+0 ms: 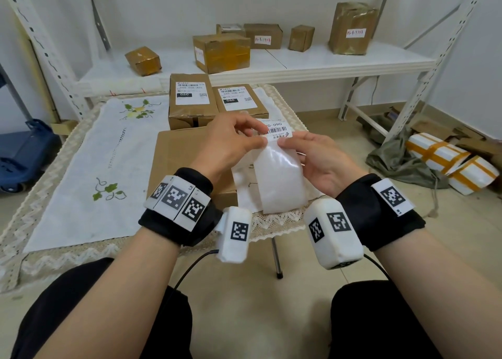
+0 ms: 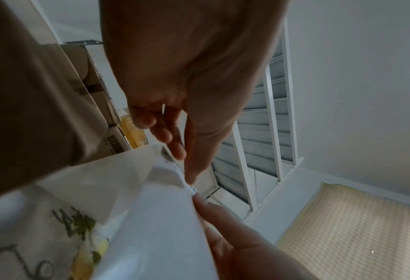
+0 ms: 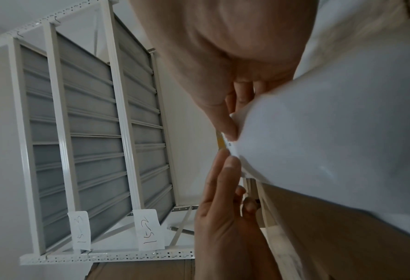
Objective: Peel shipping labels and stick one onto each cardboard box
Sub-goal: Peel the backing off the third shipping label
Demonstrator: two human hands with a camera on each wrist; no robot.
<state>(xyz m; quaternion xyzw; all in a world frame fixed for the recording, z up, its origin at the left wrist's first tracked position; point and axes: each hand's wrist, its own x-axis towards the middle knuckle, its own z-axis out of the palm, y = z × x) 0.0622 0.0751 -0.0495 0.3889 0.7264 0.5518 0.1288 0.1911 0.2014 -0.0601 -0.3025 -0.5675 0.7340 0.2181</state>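
Observation:
Both hands hold a shipping label (image 1: 277,131) on its glossy white backing sheet (image 1: 279,179) above a large plain cardboard box (image 1: 176,163). My left hand (image 1: 263,136) pinches the sheet's top edge between thumb and forefinger. Just beside it, my right hand (image 1: 284,142) pinches the same edge, its fingers hidden behind the sheet. The left wrist view shows the left hand (image 2: 184,166) at the top corner of the sheet (image 2: 156,217). The right wrist view shows the right hand (image 3: 231,130) on the sheet (image 3: 330,132). Two boxes (image 1: 190,100) (image 1: 239,100) behind carry labels.
The table has an embroidered white cloth (image 1: 103,155). A white shelf (image 1: 298,65) behind holds several taped cardboard boxes. White parcels with orange tape (image 1: 448,163) lie on the floor at the right, and a blue cart (image 1: 24,155) stands at the left.

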